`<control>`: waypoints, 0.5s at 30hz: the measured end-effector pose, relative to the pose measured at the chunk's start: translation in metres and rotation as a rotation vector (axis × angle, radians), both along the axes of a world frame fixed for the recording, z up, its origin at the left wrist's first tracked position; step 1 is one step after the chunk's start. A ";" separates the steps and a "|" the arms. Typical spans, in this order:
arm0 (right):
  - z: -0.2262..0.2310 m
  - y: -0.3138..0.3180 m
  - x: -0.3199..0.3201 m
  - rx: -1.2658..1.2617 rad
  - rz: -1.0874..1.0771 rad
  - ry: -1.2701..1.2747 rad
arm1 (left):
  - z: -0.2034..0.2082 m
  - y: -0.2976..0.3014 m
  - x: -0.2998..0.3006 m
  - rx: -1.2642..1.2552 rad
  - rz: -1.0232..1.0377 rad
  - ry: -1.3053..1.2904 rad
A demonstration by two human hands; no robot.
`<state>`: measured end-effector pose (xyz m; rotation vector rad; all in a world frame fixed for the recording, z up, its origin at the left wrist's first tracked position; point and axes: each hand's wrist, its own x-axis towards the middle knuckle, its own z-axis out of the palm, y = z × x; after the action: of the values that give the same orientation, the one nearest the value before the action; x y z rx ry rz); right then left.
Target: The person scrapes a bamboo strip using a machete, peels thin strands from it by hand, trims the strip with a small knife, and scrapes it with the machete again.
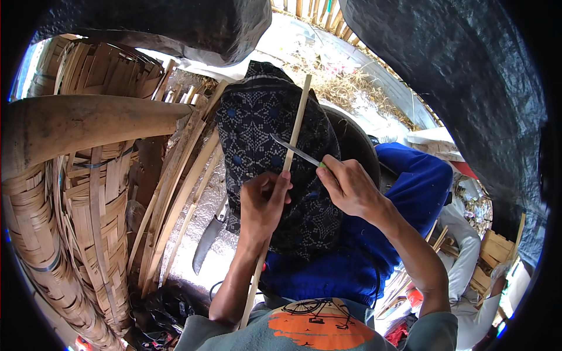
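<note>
Strip of pale wood (pixel 301 108) slants up the frame's centre, pinched between thumb and fingers of your left hand (pixel 260 202); your right hand (pixel 354 188) grasps a knife (pixel 303 154), its blade crossing the strip over dark patterned cloth (pixel 252 126).

A thick bamboo pole (pixel 99 128) serves as the landmark. Woven bamboo (pixel 35 216) shows below it, and dark plastic sheeting (pixel 175 26) hangs above it. Long bamboo slats (pixel 175 187) lean by its right end. Below and right of that end, a broad-bladed knife (pixel 205 248) lies on the ground. Dry straw (pixel 357 88) lies well to the pole's right.
</note>
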<state>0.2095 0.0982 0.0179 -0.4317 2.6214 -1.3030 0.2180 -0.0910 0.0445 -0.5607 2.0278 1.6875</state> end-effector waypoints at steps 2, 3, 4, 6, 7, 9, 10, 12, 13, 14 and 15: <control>0.001 0.001 0.002 -0.028 0.014 0.021 | 0.006 0.006 -0.003 -0.156 -0.107 0.064; 0.001 0.001 0.003 -0.029 0.010 0.020 | 0.009 0.006 -0.003 -0.157 -0.110 0.063; 0.001 0.001 0.004 0.030 -0.009 0.091 | 0.010 0.006 -0.004 -0.209 -0.139 0.047; -0.002 0.002 0.006 0.085 -0.029 0.162 | 0.013 0.004 -0.001 -0.265 -0.168 0.030; -0.005 0.002 0.007 0.122 -0.015 0.166 | 0.015 0.003 0.004 -0.324 -0.183 0.082; -0.007 0.003 0.008 0.156 -0.003 0.170 | 0.021 -0.002 0.011 -0.385 -0.201 0.133; -0.008 0.002 0.007 0.147 -0.009 0.183 | 0.026 -0.007 0.014 -0.461 -0.252 0.153; -0.009 0.003 0.007 0.135 -0.021 0.194 | 0.029 -0.016 0.019 -0.508 -0.324 0.128; -0.008 0.003 0.006 0.133 -0.025 0.148 | 0.031 -0.017 0.022 -0.516 -0.324 0.130; -0.007 0.002 0.006 0.132 -0.030 0.102 | 0.032 -0.017 0.024 -0.530 -0.357 0.147; -0.007 0.002 0.005 0.128 -0.031 0.106 | 0.032 -0.017 0.025 -0.543 -0.391 0.164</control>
<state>0.2149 0.0999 0.0106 -0.4528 2.7895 -1.1427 0.2430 -0.1075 0.0763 -0.1663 2.5262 0.9818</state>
